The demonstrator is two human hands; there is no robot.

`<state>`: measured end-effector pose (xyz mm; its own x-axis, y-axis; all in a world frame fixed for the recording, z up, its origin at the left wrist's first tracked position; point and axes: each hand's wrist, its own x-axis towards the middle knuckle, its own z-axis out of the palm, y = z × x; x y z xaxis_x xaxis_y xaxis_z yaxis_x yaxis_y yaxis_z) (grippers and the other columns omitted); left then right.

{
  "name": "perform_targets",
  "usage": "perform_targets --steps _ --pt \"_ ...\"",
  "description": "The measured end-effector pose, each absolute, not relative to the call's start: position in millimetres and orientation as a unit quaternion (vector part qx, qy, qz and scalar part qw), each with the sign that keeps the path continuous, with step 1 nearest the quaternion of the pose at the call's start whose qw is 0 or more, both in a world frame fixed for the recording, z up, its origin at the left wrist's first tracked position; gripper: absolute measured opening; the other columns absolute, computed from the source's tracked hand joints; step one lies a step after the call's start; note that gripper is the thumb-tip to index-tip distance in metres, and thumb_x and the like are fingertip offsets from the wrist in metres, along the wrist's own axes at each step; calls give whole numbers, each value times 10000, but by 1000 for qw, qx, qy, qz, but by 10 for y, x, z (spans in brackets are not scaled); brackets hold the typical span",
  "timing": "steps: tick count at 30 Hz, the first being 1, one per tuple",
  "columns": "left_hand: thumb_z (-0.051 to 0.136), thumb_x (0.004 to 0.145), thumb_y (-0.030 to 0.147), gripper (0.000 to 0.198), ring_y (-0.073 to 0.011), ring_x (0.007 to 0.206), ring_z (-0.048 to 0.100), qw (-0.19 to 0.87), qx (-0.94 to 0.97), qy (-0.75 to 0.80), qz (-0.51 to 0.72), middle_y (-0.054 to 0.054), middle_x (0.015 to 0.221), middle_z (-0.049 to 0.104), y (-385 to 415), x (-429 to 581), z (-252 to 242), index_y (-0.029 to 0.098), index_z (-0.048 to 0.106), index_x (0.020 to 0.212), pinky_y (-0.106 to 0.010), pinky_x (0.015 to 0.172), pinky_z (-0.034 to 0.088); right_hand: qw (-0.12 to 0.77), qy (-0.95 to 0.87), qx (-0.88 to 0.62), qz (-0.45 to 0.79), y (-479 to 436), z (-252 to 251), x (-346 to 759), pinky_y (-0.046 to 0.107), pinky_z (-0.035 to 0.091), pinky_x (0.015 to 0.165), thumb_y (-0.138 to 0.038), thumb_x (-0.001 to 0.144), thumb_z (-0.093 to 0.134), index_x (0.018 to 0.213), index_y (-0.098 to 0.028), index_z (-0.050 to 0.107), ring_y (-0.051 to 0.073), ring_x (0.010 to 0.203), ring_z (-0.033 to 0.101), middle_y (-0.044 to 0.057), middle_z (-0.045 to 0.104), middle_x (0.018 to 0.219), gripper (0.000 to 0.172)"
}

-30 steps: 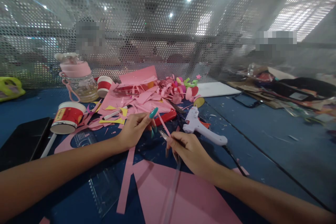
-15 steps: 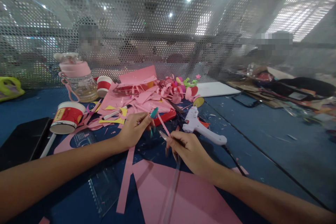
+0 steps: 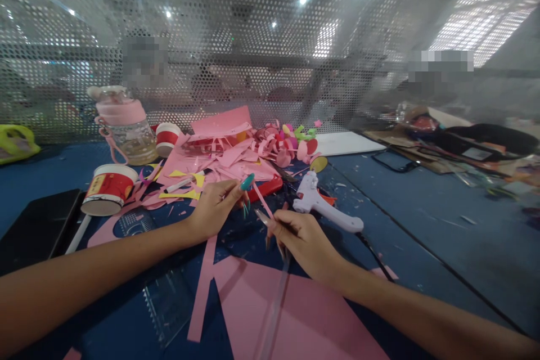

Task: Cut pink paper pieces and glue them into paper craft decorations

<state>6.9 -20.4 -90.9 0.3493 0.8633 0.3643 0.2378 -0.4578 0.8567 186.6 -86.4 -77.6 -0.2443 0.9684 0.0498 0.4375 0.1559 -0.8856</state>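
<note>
Hardly anything has shifted since a second ago: the left hand (image 3: 216,203) and right hand (image 3: 302,241) each pinch the narrow pink strip (image 3: 264,200), straight between them over the surface (image 3: 426,199). An uneven tug could tear it; those long nails (image 3: 247,182) could crease it.

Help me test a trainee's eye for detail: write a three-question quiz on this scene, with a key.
1. Multiple choice: what spans the gap between the left hand and the right hand?
A) a black cable
B) a pink strip
C) a green ribbon

2. True or false: neither of the hands grips the glue gun.

3. Fill the gap: seen from the wearer's place, the bottle stands to the ____ of the pile of pink scraps.

Key: 1. B; 2. true; 3. left
</note>
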Motion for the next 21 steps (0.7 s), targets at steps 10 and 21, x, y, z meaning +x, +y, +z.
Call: perform_targets --steps 10,21 --pt "520 820 352 228 -176 911 526 289 752 307 507 -67 949 597 -150 93 -923 168 597 930 -317 834 407 370 -673 -515 381 -876 -766 1863 183 327 374 -515 788 506 582 -160 540 75 391 453 -38 457 442 412" --pt "560 813 299 203 -199 1047 537 361 727 209 545 -69 1070 606 -161 76 -899 240 647 986 -366 938 386 370 -682 -502 383 -879 -762 1868 189 333 383 -519 749 564 544 -150 553 67 379 446 -41 442 429 422"
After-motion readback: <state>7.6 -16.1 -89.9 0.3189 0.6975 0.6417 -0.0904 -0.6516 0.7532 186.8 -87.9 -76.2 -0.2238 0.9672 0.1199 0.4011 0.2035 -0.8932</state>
